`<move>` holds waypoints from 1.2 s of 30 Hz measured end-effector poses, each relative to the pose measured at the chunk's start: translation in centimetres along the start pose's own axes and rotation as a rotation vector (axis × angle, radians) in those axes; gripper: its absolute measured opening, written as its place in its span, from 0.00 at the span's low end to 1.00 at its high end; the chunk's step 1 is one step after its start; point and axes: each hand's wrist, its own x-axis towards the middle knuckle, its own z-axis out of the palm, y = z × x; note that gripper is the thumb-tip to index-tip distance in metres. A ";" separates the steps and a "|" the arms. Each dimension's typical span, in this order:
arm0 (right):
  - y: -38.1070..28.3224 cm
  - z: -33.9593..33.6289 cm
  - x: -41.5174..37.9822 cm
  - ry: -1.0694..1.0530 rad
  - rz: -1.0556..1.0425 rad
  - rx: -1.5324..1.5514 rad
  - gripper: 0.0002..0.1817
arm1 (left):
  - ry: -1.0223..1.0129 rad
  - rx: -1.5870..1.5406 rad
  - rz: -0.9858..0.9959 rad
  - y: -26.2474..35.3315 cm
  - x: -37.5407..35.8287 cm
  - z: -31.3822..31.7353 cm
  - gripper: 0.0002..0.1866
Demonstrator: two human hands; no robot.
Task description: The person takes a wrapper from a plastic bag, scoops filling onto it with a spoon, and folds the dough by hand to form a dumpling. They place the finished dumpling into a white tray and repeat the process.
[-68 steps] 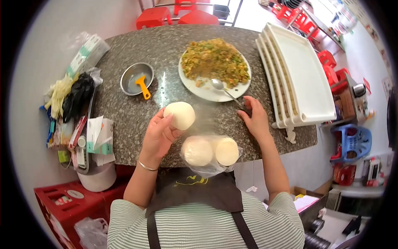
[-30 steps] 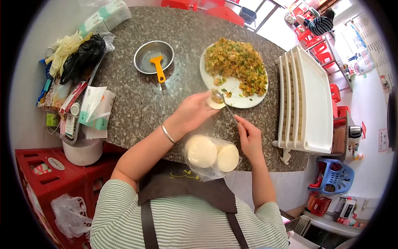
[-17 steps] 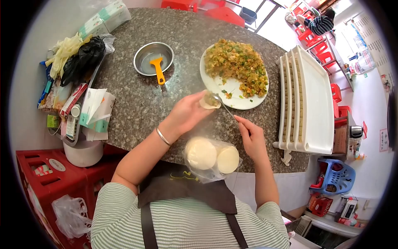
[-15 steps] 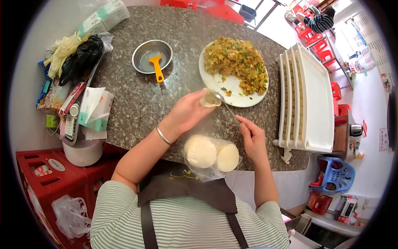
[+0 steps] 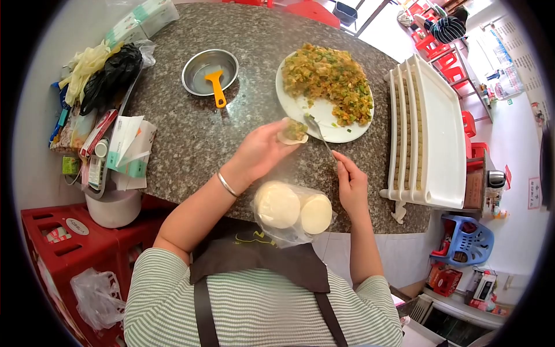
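A round dough wrapper [image 5: 283, 139] with a heap of chopped filling [image 5: 296, 129] on it rests in my left hand [image 5: 260, 149], the fingers curled beneath. My right hand [image 5: 351, 182] grips the handle of a metal spoon [image 5: 321, 136], whose bowl is over the near rim of a white plate [image 5: 352, 134], just right of the wrapper. On that plate lies a large mound of chopped filling [image 5: 332, 78] with green bits. Closer to my body, a clear plastic bag [image 5: 289, 234] contains two stacks of round wrappers [image 5: 278, 205].
A metal bowl [image 5: 193, 81] with a yellow-handled scraper [image 5: 216, 87] stands at the back left. Stacked white trays [image 5: 442, 139] edge the right side. Bags, boxes and a tissue pack [image 5: 136, 150] crowd the left. A person [image 5: 448, 28] is in the far background.
The spoon has drawn away from the wrapper toward the plate, leaving the filling on the wrapper in plain view. My left hand stays in nearly the same place.
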 end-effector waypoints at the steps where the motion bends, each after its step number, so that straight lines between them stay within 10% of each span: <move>1: 0.4 0.1 -0.1 -0.042 -0.045 -0.025 0.15 | 0.014 0.003 -0.004 0.0 0.0 0.0 0.23; 15: 0.0 -0.9 -0.4 -0.063 -0.302 -0.059 0.15 | -0.022 0.136 0.024 1.6 -0.4 1.3 0.23; 28: 0.2 -2.4 0.5 0.050 -0.089 0.141 0.15 | -0.044 0.441 0.105 2.7 0.4 2.6 0.23; 36: 1.5 -2.0 5.2 0.238 -0.224 -0.298 0.12 | -0.105 0.622 0.221 1.7 2.1 5.7 0.25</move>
